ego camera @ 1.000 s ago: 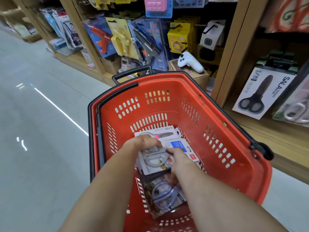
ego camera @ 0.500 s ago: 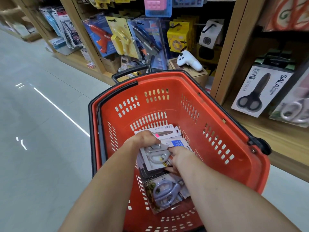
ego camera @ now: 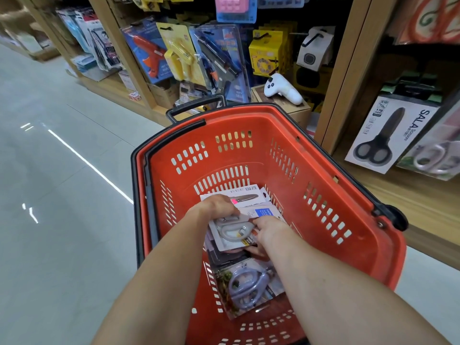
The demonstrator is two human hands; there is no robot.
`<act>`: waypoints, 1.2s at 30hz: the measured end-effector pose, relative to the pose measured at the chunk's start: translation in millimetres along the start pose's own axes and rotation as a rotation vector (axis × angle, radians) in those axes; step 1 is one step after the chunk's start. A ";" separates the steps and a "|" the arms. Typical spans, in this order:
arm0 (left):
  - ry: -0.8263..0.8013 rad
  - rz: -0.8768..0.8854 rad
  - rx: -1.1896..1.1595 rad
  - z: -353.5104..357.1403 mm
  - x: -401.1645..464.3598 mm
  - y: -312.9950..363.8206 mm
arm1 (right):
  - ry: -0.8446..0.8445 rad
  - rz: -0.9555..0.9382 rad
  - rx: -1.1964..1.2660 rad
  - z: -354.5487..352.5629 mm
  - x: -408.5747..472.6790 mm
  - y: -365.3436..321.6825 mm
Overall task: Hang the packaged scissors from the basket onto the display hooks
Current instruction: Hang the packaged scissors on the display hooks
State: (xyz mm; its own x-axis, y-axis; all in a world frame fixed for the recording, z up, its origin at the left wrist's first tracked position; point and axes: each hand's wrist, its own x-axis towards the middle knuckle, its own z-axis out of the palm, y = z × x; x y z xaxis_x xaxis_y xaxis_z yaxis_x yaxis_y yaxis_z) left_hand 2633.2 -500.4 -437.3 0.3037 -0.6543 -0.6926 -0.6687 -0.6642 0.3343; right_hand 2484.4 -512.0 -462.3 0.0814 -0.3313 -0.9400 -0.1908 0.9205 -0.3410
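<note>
Both forearms reach down into the red basket (ego camera: 348, 195). The left hand (ego camera: 216, 207) curls over the top edge of a white scissors pack (ego camera: 234, 232), fingers closed on it; the right hand (ego camera: 268, 232) pinches the same pack's right edge. Beneath lie more packs, with a lilac-handled pair (ego camera: 246, 287) nearest the basket's near wall. At right, a boxed black pair (ego camera: 388, 135) stands on the wooden shelf (ego camera: 398, 195).

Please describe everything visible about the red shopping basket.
The red basket looks like plastic, with slotted walls, a black rim and a black handle at its far end. It stands on the pale floor beside the wooden shelves. Packaged scissors lie at its bottom; the left hand and right hand reach inside.
</note>
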 end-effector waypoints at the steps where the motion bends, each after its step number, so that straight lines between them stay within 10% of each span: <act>1: -0.006 -0.004 0.002 0.7 1.1 0.4 | -0.001 0.004 -0.007 0.1 2.8 1.0; 18: -0.070 -0.111 -0.123 -50.3 -54.0 19.4 | -0.151 -0.020 0.205 5.7 -24.9 -19.8; 26: 0.317 0.089 -0.350 -74.1 -145.0 11.8 | -0.434 -0.368 0.180 2.6 -103.1 -55.5; 36: 0.515 0.653 -0.829 -58.1 -245.2 127.5 | -0.360 -1.120 0.124 -122.0 -267.4 -100.2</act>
State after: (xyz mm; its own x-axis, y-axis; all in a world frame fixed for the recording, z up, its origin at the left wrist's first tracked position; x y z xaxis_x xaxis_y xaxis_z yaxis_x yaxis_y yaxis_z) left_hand 2513.0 -445.6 -187.7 0.4318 -0.9010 0.0413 -0.2104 -0.0561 0.9760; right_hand 2362.4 -540.9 -178.3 0.4179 -0.9069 -0.0537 0.2570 0.1747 -0.9505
